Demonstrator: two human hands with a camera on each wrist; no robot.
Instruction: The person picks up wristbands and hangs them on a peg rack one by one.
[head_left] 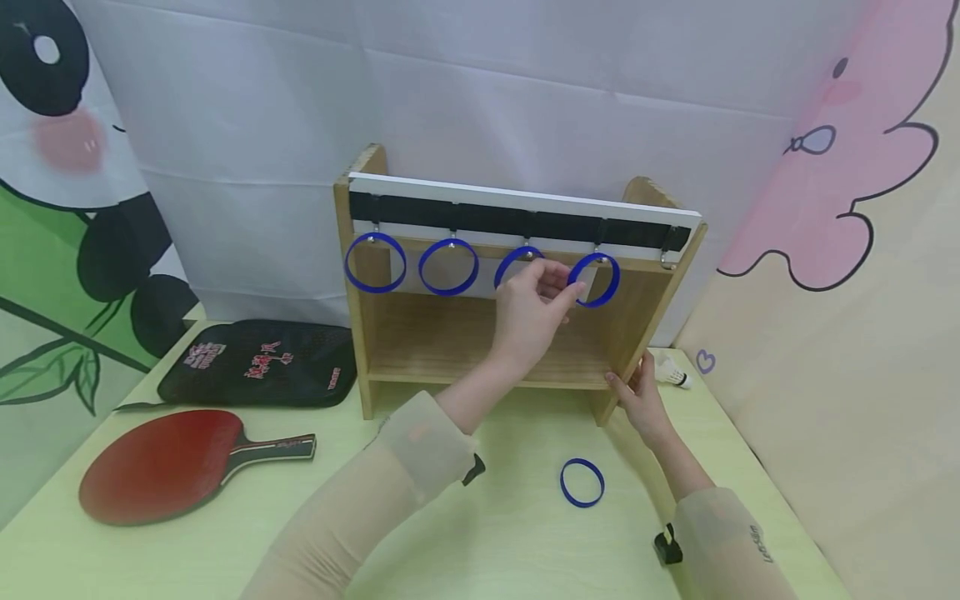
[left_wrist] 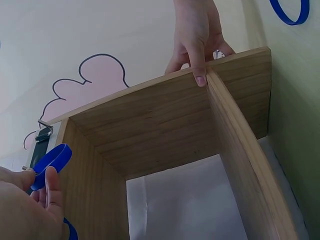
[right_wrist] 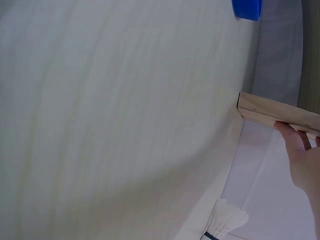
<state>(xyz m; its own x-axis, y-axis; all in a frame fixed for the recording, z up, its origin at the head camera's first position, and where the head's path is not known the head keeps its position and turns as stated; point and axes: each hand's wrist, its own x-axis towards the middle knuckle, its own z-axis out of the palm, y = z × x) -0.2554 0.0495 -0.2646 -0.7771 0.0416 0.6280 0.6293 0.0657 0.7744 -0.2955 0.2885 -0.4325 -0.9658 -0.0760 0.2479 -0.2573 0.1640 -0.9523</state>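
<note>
A wooden shelf (head_left: 480, 379) stands on the table, with a white and black strip of metal hooks (head_left: 480, 213) along its top front. My left hand (head_left: 528, 308) pinches a blue ring (head_left: 613, 293) at the fourth hook from the left; the left wrist view shows this ring (left_wrist: 57, 157) between thumb and fingers. Blue rings hang from the three hooks to the left, the third (head_left: 501, 271) partly behind my hand. The rightmost hook (head_left: 667, 260) is bare. My right hand (head_left: 643, 404) grips the lower part of the shelf's right side panel, thumb on its front edge.
Another blue ring (head_left: 582, 504) lies on the table in front of the shelf. To the left are a red table tennis paddle (head_left: 165, 467) and a black paddle case (head_left: 262, 362). A shuttlecock (head_left: 670, 372) lies behind my right hand, by the wall.
</note>
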